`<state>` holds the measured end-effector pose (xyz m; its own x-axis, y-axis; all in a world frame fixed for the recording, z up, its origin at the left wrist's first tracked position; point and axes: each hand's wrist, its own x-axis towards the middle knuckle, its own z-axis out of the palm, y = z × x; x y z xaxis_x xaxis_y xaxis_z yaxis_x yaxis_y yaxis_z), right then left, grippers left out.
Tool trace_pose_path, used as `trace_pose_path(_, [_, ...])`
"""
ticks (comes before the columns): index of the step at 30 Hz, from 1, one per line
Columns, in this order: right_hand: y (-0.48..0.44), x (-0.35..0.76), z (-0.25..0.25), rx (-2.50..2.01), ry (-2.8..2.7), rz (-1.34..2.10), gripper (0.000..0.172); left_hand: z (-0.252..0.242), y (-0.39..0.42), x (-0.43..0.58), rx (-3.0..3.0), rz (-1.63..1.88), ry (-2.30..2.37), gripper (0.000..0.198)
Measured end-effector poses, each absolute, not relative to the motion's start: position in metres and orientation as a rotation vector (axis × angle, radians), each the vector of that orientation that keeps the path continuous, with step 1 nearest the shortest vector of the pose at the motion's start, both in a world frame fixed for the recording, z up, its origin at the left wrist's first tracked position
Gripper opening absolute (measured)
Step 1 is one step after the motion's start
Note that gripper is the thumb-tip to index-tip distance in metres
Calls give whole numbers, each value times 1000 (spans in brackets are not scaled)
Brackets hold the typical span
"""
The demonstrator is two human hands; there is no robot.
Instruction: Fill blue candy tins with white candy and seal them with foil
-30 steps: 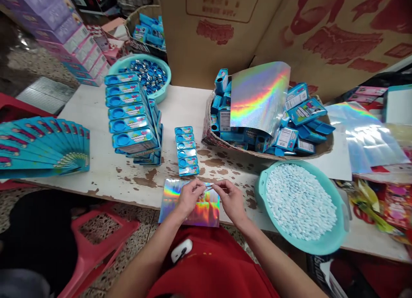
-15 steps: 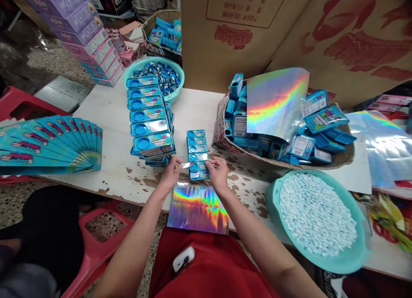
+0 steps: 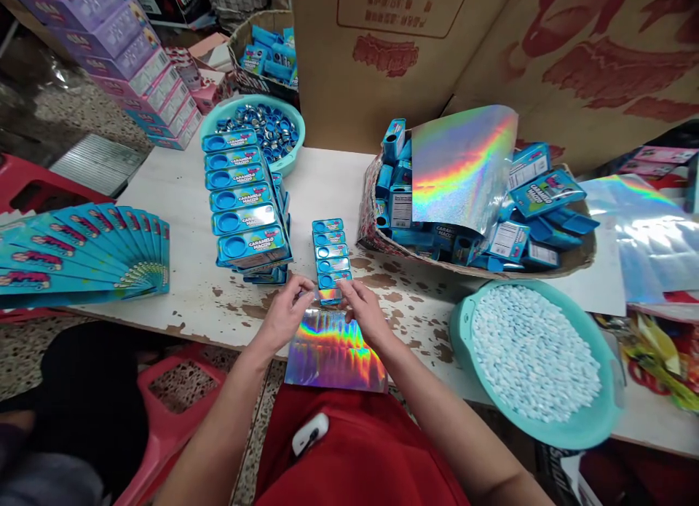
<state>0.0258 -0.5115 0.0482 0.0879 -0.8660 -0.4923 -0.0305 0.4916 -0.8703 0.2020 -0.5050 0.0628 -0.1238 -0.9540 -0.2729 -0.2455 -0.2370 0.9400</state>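
Note:
A narrow shiny holographic strip (image 3: 329, 295) stretches across the nearest box of a short row of small blue candy boxes (image 3: 332, 264). My left hand (image 3: 285, 315) has its fingers pinched at the strip's left end. At the other end, my right hand (image 3: 367, 315) is closed, thumb and fingertips beside the same box. Just below both hands, a holographic sheet (image 3: 336, 354) lies over the table's front edge towards my lap. To the left of the row stand taller stacks of blue "Caramelo Macizo" boxes (image 3: 248, 245), each with a round recess.
A turquoise basin of blue-and-silver round pieces (image 3: 267, 131) stands behind the stacks. On the right are a carton of blue boxes (image 3: 393, 247) and a basin of pale candies (image 3: 538, 357). Fanned printed cards (image 3: 81, 251) lie left. A seated person's dark-clothed leg (image 3: 87, 389) shows lower left.
Both hands have come slightly nearer to me, bringing the strip from the second-nearest box down to the nearest one. The view has shifted a little.

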Motion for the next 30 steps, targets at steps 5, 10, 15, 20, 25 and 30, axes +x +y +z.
trace_pose_path(5, [-519, 25, 25, -1059, 1446, -772, 35, 39, -508, 200, 1595, -1352, -1422, 11])
trace_pose_path(10, [-534, 25, 27, -1394, 1695, -612, 26, 18, -517, 196, 1627, -1301, -1438, 12])
trace_pose_path(15, [-544, 34, 30, -1613, 1916, -355, 21, -2, -534, 187, 1720, -1187, -1466, 6])
trace_pose_path(20, [-546, 25, 16, -1495, 1994, -531, 26, -34, -531, 179, 1934, -1105, -1343, 6])
trace_pose_path(25, [-542, 10, 4, -1320, 1948, -806, 51, -32, -507, 171, 2023, -952, -1092, 33])
trace_pose_path(30, [-549, 23, -12, -1262, 1895, -819, 36, -21, -500, 146, 1743, -1309, -1146, 57])
